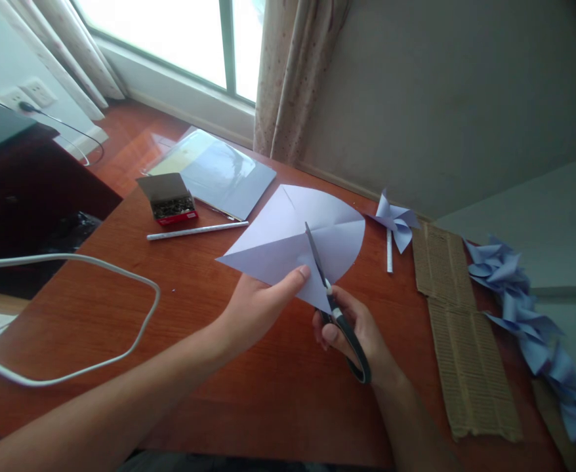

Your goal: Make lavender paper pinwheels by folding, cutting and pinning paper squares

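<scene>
My left hand (263,305) pinches a creased sheet of pale lilac paper (273,229) near its lower edge, thumb on top and the other fingers hidden beneath. The sheet is held above the table, with fold lines meeting near its middle. In my right hand (351,328) is a pair of scissors (340,311) with dark handles, fingers in the loops. One blade lies over the paper, its tip close to the centre; the other blade is hidden under the sheet. The lower corner of the paper sits right by the scissors' pivot.
A white paper stick (197,231) and an open box of small metal pins (172,203) lie left, before a plastic-wrapped paper pack (219,170). One paper pinwheel (393,219) on a stick, corrugated cardboard (470,354) and several pinwheels (529,321) are right. A white cable (157,295) loops left.
</scene>
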A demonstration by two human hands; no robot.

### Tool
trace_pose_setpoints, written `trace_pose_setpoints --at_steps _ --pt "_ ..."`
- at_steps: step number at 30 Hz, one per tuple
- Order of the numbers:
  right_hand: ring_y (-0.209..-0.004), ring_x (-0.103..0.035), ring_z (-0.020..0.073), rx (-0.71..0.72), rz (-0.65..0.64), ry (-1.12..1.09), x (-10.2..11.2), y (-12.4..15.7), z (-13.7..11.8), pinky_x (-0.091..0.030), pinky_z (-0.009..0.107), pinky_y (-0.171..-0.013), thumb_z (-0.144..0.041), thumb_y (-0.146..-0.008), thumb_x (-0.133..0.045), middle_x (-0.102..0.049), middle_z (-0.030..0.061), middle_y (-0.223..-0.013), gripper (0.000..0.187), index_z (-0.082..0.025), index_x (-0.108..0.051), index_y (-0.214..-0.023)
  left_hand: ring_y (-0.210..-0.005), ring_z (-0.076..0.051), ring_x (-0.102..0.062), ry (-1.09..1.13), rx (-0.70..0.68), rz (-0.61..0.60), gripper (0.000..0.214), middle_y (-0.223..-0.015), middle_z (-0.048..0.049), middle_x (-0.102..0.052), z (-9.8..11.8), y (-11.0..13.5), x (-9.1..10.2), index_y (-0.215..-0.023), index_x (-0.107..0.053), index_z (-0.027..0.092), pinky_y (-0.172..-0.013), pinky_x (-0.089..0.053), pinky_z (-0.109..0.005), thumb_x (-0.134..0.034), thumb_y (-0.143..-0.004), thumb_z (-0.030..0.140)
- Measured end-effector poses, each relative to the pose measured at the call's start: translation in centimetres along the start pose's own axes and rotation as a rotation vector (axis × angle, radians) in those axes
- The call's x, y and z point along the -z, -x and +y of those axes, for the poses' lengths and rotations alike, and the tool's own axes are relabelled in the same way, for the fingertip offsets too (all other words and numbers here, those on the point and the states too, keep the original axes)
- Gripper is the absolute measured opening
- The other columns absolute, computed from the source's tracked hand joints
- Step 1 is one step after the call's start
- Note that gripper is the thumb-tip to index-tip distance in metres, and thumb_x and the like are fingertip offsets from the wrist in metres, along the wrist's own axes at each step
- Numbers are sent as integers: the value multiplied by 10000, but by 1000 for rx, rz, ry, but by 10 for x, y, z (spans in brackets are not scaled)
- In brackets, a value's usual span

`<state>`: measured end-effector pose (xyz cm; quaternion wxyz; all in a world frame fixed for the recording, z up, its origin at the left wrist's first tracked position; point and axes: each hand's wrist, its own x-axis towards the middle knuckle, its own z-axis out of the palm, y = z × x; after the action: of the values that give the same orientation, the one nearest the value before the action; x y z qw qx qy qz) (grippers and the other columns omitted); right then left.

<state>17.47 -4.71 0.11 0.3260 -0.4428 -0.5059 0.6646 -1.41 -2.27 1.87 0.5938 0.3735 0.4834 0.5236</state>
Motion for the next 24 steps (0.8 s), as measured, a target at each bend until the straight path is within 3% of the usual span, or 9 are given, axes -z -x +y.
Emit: trace_pose_setpoints --at_steps 10,13,17,21,24 --pt "-684 -534 147 15 -113 75 8 1 -13 -413 273 -621 -543 -790 -780 -607 23 -798 570 -188 -591 -1194 -1088 -277 -660 135 -114 114 249 -996 -54 -768 6 -10 12 -1036 -733 164 -1021 -513 -416 -723 -845 324" --pt "-685 -545 157 13 -75 90 13 1 -19 -420 283 -625 -548 -781 -785 -616 25 -793 565 -195 -604 -1183 -1193 -295 -632 176 -125 183 302 -977 -41 -773 11 -10 11 -1100 -728 183 -1093 -473 -434 -719 -845 346" --pt "-673 -547 167 41 16 118 22 1 -23 -432 295 -617 -545 -784 -777 -639 30 -784 536 -203 -604 -1159 -1205 -308 -633 233 -116 251 376 -993 -48 -771 16 -10 7 -1134 -714 176 -1040 -521 -408 -721 -824 388" --pt "-636 -529 156 106 135 71 32 -1 -19 -425 295 -588 -531 -866 -694 -653 32 -800 437 -213 -593 -1147 -1157 -318 -658 239 -19 168 375 -959 -58 -775 17 -10 7 -1097 -722 164 -978 -554 -401 -740 -784 370" --pt "-631 -541 162 150 227 -61 38 -3 -16 -436 305 -579 -521 -919 -623 -651 30 -816 354 -233 -598 -1122 -1118 -329 -671 206 62 29 384 -926 -73 -778 16 -8 8 -1062 -734 155 -945 -556 -396 -767 -742 365"
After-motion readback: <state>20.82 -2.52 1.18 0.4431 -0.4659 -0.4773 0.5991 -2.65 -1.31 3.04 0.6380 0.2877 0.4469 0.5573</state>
